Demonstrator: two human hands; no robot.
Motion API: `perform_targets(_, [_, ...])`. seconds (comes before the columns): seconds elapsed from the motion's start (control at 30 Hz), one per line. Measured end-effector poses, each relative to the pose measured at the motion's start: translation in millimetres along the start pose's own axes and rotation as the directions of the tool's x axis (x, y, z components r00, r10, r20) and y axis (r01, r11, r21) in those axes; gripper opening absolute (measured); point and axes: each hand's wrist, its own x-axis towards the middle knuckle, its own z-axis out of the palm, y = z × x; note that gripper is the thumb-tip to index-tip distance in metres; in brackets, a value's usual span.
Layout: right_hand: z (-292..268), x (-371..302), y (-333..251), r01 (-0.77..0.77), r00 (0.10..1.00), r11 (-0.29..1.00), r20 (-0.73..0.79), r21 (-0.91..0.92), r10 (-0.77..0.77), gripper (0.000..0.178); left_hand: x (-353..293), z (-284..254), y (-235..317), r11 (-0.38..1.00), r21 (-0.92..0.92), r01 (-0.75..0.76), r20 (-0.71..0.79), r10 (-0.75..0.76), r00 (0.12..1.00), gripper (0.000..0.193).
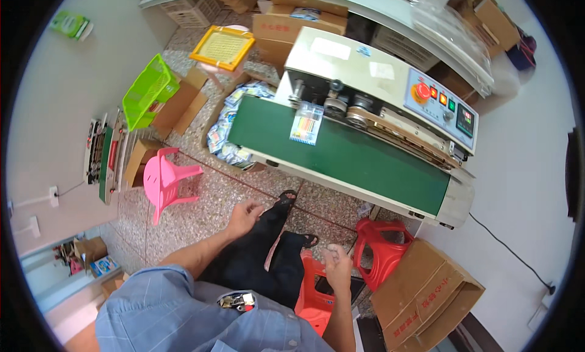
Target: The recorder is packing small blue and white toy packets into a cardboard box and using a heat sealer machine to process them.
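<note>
My left hand (244, 218) rests on my knee with loosely curled fingers and holds nothing. Over my right thigh, above an orange-red plastic stool (312, 294), my right hand (337, 265) hovers with its fingers bent; whether it holds anything small I cannot tell. In front of me stands a cream sealing machine (378, 78) with a green conveyor belt (347, 154). A small clear packet with coloured contents (306, 124) lies on the belt's left part, by the rollers.
A box of similar packets (226, 130) sits on the floor left of the belt. A pink plastic chair (163, 180), a green basket (148, 91), a yellow tray (222, 47), a red stool (382, 245) and an open cardboard box (426, 291) stand around.
</note>
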Motion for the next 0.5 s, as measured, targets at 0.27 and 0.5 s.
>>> perform_targets(0.27, [-32.6, -56.1, -3.9, -0.251, 0.955, 0.965, -0.181, -0.077, 0.234, 0.022, -22.4, -39.7, -15.2, 0.971, 0.24, -0.024, 0.059, 0.01, 0.998, 0.024])
perform_targets(0.5, [-37.6, -88.0, 20.3, -0.304, 0.938, 0.952, -0.181, -0.026, 0.295, 0.022, -73.6, -42.5, 209.0, 0.659, 0.464, -0.591, 0.579, 0.28, 0.766, 0.032])
